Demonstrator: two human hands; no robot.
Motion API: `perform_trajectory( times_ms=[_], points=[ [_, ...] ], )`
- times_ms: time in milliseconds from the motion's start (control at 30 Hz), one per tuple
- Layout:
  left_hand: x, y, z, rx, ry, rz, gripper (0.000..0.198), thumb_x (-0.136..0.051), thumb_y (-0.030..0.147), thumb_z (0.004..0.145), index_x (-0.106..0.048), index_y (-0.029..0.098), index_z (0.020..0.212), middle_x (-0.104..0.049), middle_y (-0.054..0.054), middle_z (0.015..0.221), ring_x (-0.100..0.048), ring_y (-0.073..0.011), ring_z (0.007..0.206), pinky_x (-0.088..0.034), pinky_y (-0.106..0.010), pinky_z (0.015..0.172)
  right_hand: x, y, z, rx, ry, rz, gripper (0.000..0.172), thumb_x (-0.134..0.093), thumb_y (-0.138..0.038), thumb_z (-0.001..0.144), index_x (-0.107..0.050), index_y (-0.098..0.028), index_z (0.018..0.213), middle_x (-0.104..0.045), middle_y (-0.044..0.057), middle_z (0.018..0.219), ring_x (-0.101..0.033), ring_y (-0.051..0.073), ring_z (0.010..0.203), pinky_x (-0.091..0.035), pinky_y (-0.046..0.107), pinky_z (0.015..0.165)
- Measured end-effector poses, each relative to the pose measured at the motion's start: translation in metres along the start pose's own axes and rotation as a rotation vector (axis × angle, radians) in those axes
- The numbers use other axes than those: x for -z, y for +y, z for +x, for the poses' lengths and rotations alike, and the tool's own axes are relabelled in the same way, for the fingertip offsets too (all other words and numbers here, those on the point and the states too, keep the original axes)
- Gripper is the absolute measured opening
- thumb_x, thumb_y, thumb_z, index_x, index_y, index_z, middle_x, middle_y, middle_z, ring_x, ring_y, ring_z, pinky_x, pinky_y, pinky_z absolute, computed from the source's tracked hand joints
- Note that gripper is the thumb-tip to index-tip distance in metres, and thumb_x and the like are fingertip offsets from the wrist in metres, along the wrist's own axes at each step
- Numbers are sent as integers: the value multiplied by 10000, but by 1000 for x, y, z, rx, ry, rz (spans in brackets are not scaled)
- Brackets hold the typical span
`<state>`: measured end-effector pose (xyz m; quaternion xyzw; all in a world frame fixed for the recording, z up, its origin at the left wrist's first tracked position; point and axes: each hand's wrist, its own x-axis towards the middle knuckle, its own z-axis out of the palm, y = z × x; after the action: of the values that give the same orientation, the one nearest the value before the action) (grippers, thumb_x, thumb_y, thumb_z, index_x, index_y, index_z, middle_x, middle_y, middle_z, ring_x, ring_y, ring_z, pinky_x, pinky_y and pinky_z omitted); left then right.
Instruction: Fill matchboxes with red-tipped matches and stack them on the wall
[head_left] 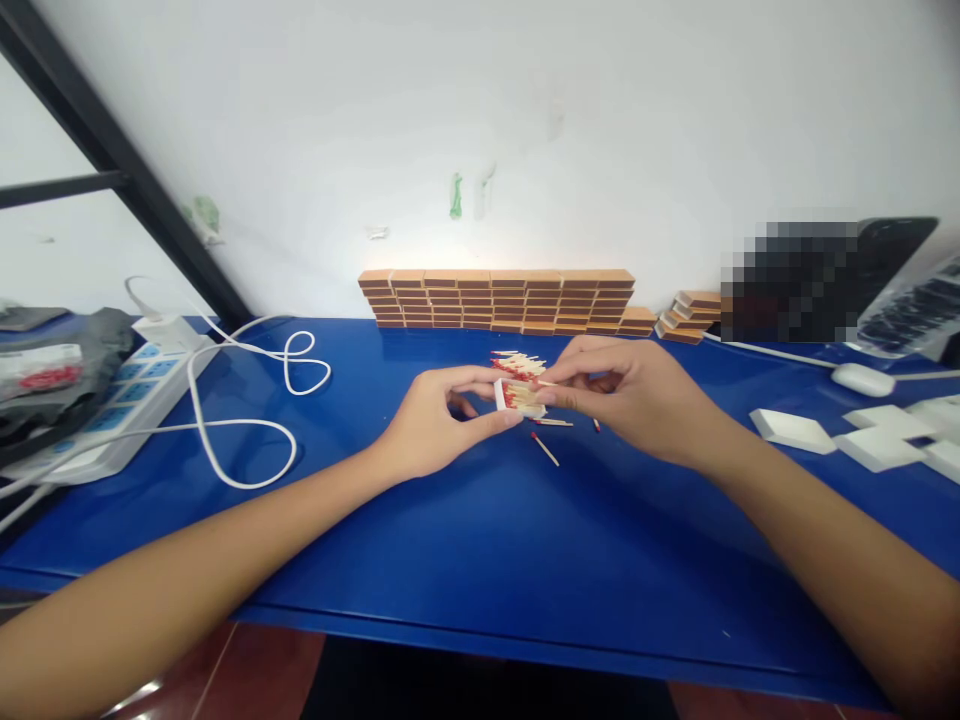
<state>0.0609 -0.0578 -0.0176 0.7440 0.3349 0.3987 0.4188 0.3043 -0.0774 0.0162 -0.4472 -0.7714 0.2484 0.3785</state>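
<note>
Matchbox tray (500,394), holding red-tipped matches (517,396), is pinched above the desk (450,560) between the left hand's (435,425) thumb and fingers; the right hand (637,390) grips matches at its right end; beyond lies a match heap (517,362); farther back, stacked matchboxes (495,302) line the wall (525,120).

Indoor workspace, home or workshop unclear, blue desk (450,560) against marked white wall (315,130), power strip (124,392), red tiled floor (266,670)
</note>
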Motion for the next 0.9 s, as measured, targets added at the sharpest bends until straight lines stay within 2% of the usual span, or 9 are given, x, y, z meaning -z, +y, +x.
perform_trajectory(
  times_ms=[133, 233, 367, 567, 633, 800, 900],
  points=[
    [2, -2, 4, -11, 148, 52, 443, -885, 393, 819, -786, 170, 1189, -829, -90, 1083, -778, -228, 961, -572, -273, 690, 7, -1, 0, -84, -49, -76, 305, -827, -566, 840, -849, -265, 879, -704, 25, 746, -579, 172, 656, -412, 334, 608],
    [4, -3, 6, -4, 234, 80, 436, -880, 393, 817, -787, 160, 1174, -830, -98, 1067, -777, -235, 967, -575, -273, 677, 8, -3, -2, -183, -195, -118, 263, -839, -508, 824, -819, -247, 857, -710, 14, 716, -609, 175, 662, -431, 323, 611],
    [4, -2, 5, -8, 229, 82, 452, -878, 410, 818, -781, 168, 1187, -830, -92, 1053, -779, -235, 953, -584, -283, 681, 2, -4, -6, -284, -374, -220, 197, -846, -424, 807, -778, -239, 814, -711, -4, 722, -623, 161, 655, -421, 296, 583],
    [2, -1, 3, -28, 192, 98, 460, -886, 407, 815, -777, 181, 1200, -832, -76, 1058, -778, -227, 941, -586, -296, 710, -3, -5, -9, -374, -433, -268, 143, -813, -366, 830, -755, -235, 834, -731, -2, 737, -648, 168, 649, -425, 291, 574],
    [2, -2, 3, -33, 182, 103, 456, -883, 409, 820, -776, 183, 1202, -834, -73, 1053, -779, -225, 928, -585, -298, 710, -2, -5, -9, -350, -449, -270, 144, -792, -376, 849, -765, -236, 829, -737, 9, 744, -650, 174, 654, -427, 296, 582],
    [4, -1, 3, -51, 157, 130, 445, -870, 403, 842, -772, 204, 1227, -835, -64, 1066, -783, -220, 929, -584, -298, 719, 5, -3, -13, -162, -521, -307, 169, -693, -368, 938, -768, -242, 853, -777, 29, 896, -673, 190, 776, -451, 308, 668],
    [4, -1, 3, -36, 142, 134, 446, -871, 398, 843, -770, 205, 1232, -834, -65, 1074, -782, -221, 932, -585, -299, 729, 9, -5, -13, -131, -538, -315, 202, -642, -379, 977, -740, -237, 871, -771, 34, 929, -660, 197, 801, -453, 314, 693]
  ],
)
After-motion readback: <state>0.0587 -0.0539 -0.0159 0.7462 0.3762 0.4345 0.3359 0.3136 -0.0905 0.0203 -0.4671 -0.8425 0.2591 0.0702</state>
